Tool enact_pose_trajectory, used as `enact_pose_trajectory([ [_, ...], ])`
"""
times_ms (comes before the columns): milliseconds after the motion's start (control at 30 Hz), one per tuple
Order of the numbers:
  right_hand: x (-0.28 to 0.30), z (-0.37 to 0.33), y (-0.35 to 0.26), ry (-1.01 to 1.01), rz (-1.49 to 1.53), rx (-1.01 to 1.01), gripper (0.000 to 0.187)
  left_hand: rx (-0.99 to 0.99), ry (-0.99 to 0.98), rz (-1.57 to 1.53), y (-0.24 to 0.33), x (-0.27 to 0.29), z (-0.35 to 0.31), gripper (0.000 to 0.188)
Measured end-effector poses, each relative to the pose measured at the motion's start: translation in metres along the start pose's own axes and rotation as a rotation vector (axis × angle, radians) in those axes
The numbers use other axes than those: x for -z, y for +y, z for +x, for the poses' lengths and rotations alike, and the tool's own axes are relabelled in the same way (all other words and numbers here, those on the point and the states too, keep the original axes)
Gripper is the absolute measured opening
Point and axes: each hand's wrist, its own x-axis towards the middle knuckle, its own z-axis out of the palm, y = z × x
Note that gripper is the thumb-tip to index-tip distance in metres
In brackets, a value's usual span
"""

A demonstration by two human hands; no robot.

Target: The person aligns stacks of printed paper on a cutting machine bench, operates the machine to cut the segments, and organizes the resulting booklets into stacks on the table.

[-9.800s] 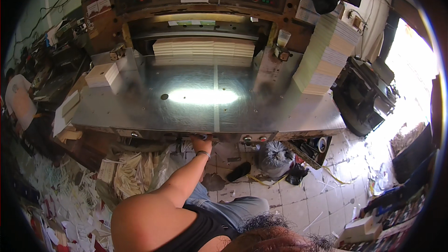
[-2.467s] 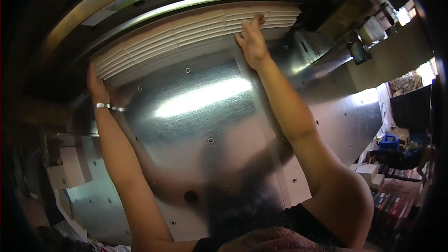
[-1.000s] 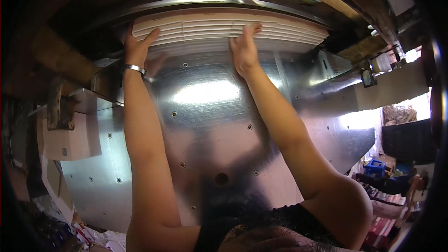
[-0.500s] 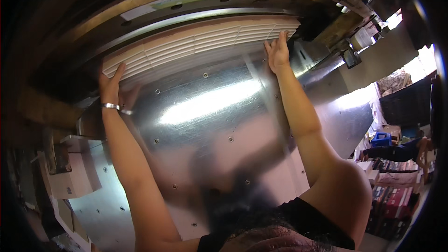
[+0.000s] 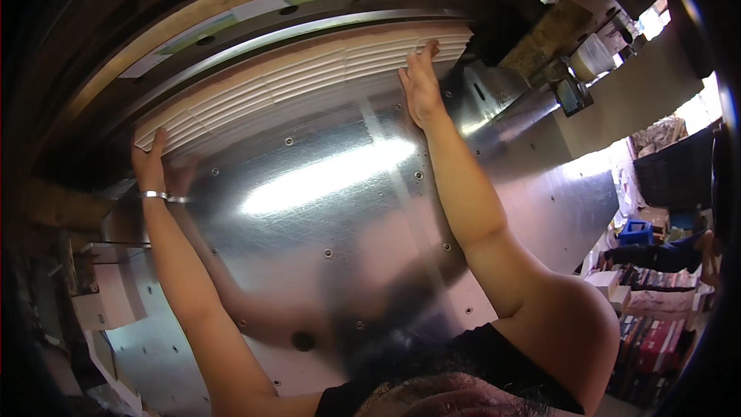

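A long row of cream-white layered paper stacks (image 5: pixel 309 79), seemingly several side by side, lies on a shiny metal table (image 5: pixel 324 193) against a dark machine opening. At the row's left end my left hand (image 5: pixel 149 162), with a metal band on the wrist, grips the corner. Its thumb lies on the front face, while the other fingers are mostly hidden behind the end. Near the right end, my right hand (image 5: pixel 423 89) rests against the front face with fingers spread and pointing away from me.
A metal bar and yellowish beam (image 5: pixel 231 11) cross above the row. Small round fittings dot the table. At left sits a pale box-like part (image 5: pixel 116 297). Toward the right are a small dark device (image 5: pixel 571 95), a blue crate (image 5: pixel 634 232), stacked books (image 5: pixel 648 337) and another person (image 5: pixel 664 253).
The whole view has shifted, so table, paper row and both hands appear further left. My right hand sits slightly further from the row's right end. My left hand keeps its place at the left corner.
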Motion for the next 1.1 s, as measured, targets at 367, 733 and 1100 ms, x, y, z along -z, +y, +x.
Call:
enact_pose_trajectory([
  [367,-0.01,-0.001,0.015,0.127,-0.163,0.085,0.098,-0.012,0.125,0.216,0.012,-0.003,-0.022,0.06],
  [733,-0.016,-0.002,0.011,0.118,-0.006,0.057,0.093,0.09,0.162,0.2,0.028,-0.008,-0.02,0.052],
  [1100,0.013,0.005,0.015,0.059,-0.144,0.127,0.098,0.12,0.348,0.524,0.063,-0.056,-0.086,0.113],
])
